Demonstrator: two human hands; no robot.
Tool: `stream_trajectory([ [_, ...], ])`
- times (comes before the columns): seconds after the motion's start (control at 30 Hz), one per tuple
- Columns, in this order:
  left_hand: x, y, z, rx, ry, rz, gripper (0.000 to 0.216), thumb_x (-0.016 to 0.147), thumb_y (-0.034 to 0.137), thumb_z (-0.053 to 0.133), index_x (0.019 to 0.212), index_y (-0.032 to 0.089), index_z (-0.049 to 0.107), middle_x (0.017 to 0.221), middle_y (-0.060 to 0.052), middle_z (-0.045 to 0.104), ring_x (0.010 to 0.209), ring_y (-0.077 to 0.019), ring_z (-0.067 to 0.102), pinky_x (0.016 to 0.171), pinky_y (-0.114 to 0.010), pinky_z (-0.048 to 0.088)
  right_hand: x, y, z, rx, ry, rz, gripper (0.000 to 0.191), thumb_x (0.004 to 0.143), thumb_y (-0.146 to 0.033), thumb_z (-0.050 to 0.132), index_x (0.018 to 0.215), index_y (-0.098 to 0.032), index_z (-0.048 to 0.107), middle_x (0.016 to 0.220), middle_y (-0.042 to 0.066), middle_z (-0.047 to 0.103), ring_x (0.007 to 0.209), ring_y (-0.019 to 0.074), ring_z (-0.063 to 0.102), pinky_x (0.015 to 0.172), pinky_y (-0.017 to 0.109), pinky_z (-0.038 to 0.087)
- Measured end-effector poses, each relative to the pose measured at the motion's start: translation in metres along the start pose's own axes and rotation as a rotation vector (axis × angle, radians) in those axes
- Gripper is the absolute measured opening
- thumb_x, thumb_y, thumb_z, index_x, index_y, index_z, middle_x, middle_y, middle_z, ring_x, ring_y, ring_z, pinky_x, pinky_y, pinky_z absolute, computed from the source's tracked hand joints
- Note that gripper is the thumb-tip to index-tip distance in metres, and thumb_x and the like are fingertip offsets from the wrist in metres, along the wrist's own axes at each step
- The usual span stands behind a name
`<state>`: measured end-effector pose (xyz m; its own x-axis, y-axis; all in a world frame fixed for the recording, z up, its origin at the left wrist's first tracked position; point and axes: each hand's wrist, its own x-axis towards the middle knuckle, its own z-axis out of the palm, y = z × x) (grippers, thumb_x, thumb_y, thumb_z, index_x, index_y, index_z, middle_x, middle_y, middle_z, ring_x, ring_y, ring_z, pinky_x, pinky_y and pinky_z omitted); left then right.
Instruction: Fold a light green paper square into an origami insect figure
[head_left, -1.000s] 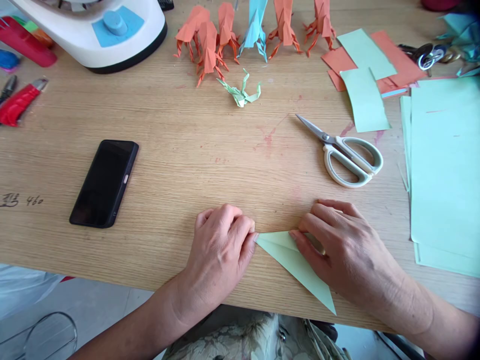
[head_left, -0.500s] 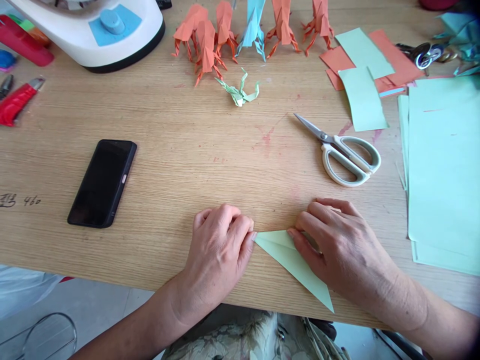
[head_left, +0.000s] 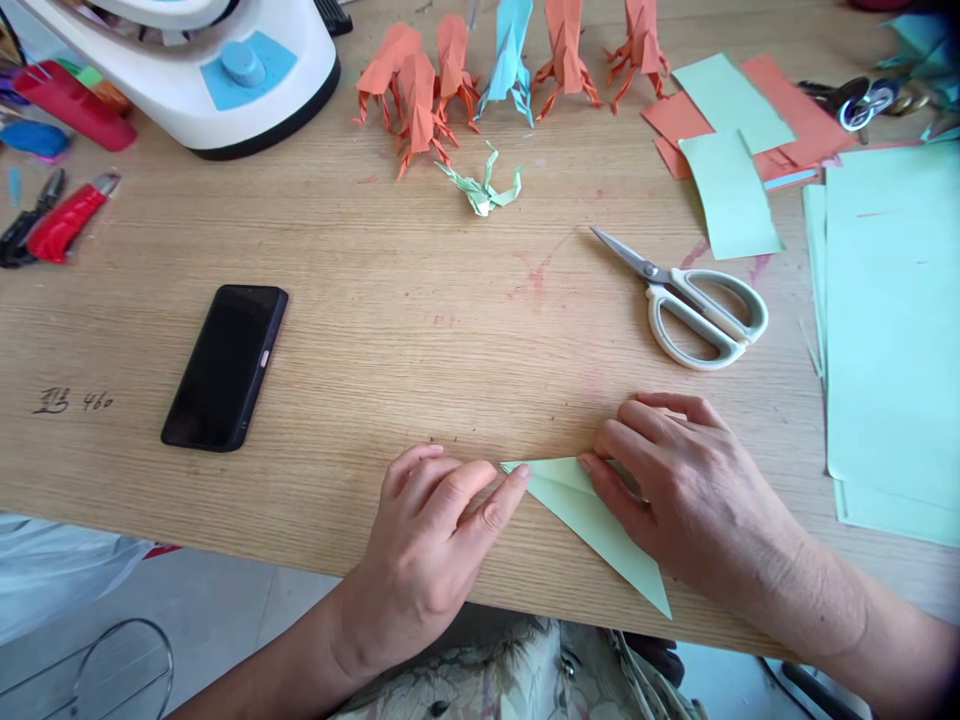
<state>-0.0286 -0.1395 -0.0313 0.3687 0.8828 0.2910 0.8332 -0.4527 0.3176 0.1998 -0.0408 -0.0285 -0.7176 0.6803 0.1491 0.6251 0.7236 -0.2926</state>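
Note:
A light green paper (head_left: 592, 520), folded into a long pointed triangle, lies flat at the near edge of the wooden table (head_left: 390, 300). My right hand (head_left: 675, 490) presses down on its right part with curled fingers. My left hand (head_left: 435, 530) rests to the left of it, fingers stretched out, and its forefinger tip touches the paper's left corner.
Scissors (head_left: 686, 300) lie beyond my right hand. A stack of green sheets (head_left: 892, 320) fills the right side. A black phone (head_left: 227, 365) lies to the left. Folded orange and blue paper figures (head_left: 495, 60), a small green one (head_left: 480, 185), a white appliance (head_left: 195, 60) and red tools (head_left: 64, 215) stand at the back.
My left hand has uncurled from a fist and slid slightly down; its forefinger now reaches to the paper's corner. My right hand and the paper have barely moved.

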Motion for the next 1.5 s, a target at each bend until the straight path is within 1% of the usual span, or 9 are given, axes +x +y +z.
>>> stream_trajectory([
  [0.1,-0.0002,0.0004,0.0020,0.036,-0.046,0.011,0.038,0.097,0.005,0.048,0.131,0.015,0.062,0.103,-0.007,0.064,0.093,-0.0188,0.054,0.101,-0.045,0.039,-0.0001,0.0006,0.0000,-0.002,-0.004,-0.006,0.028,0.097,-0.022,0.051,0.069,-0.019,0.054,0.067,-0.001,0.051,0.065,0.0158,0.053,0.088,0.036,0.043],
  [0.23,-0.0008,-0.0008,0.0032,0.051,-0.058,0.013,0.037,0.099,0.006,0.047,0.132,0.014,0.062,0.103,-0.007,0.066,0.092,-0.0180,0.056,0.101,-0.044,0.039,-0.0007,0.0005,0.0000,0.010,-0.010,-0.004,0.028,0.097,-0.023,0.051,0.070,-0.020,0.055,0.067,-0.001,0.051,0.064,0.0158,0.053,0.087,0.037,0.043],
  [0.43,-0.0024,-0.0022,0.0015,0.052,-0.096,0.028,0.040,0.098,0.004,0.047,0.135,0.011,0.059,0.106,-0.008,0.066,0.096,-0.0194,0.054,0.103,-0.044,0.039,-0.0003,-0.0002,-0.0014,0.021,-0.023,0.001,0.029,0.098,-0.021,0.050,0.069,-0.020,0.052,0.066,-0.002,0.050,0.064,0.0155,0.053,0.087,0.037,0.042],
  [0.6,-0.0036,-0.0023,0.0026,0.041,-0.109,0.037,0.041,0.097,0.003,0.049,0.137,0.008,0.057,0.109,-0.009,0.065,0.097,-0.0195,0.053,0.104,-0.044,0.040,-0.0003,0.0001,-0.0016,0.028,-0.023,-0.003,0.027,0.098,-0.022,0.050,0.071,-0.019,0.054,0.067,-0.001,0.051,0.064,0.0153,0.052,0.088,0.037,0.042],
  [0.83,-0.0058,-0.0038,0.0011,0.045,-0.135,0.064,0.046,0.094,0.001,0.051,0.140,0.005,0.053,0.113,-0.010,0.064,0.102,-0.0212,0.054,0.106,-0.045,0.040,0.0000,-0.0007,-0.0019,0.021,-0.026,-0.004,0.029,0.098,-0.021,0.050,0.069,-0.020,0.049,0.067,-0.002,0.048,0.064,0.0153,0.051,0.087,0.037,0.042],
  [1.17,-0.0069,-0.0043,0.0018,0.051,-0.145,0.068,0.049,0.093,0.000,0.051,0.142,0.004,0.051,0.115,-0.011,0.063,0.104,-0.0230,0.051,0.106,-0.047,0.041,-0.0004,-0.0003,-0.0018,0.011,-0.037,-0.008,0.028,0.098,-0.020,0.048,0.070,-0.021,0.049,0.067,-0.002,0.050,0.064,0.0149,0.051,0.088,0.037,0.042],
  [1.43,-0.0056,-0.0055,0.0013,0.063,-0.129,0.061,0.047,0.095,0.003,0.049,0.141,0.006,0.052,0.111,-0.011,0.063,0.100,-0.0222,0.052,0.103,-0.047,0.041,0.0002,0.0002,-0.0021,0.002,-0.040,-0.015,0.027,0.098,-0.020,0.048,0.071,-0.020,0.053,0.068,-0.001,0.053,0.064,0.0155,0.054,0.088,0.037,0.042],
  [1.5,-0.0053,-0.0053,0.0010,0.072,-0.127,0.051,0.046,0.095,0.004,0.050,0.141,0.007,0.053,0.113,-0.012,0.063,0.102,-0.0231,0.052,0.104,-0.047,0.041,0.0003,0.0001,-0.0022,-0.006,-0.045,-0.014,0.027,0.097,-0.020,0.048,0.071,-0.020,0.052,0.068,-0.001,0.053,0.065,0.0159,0.054,0.089,0.038,0.042],
])
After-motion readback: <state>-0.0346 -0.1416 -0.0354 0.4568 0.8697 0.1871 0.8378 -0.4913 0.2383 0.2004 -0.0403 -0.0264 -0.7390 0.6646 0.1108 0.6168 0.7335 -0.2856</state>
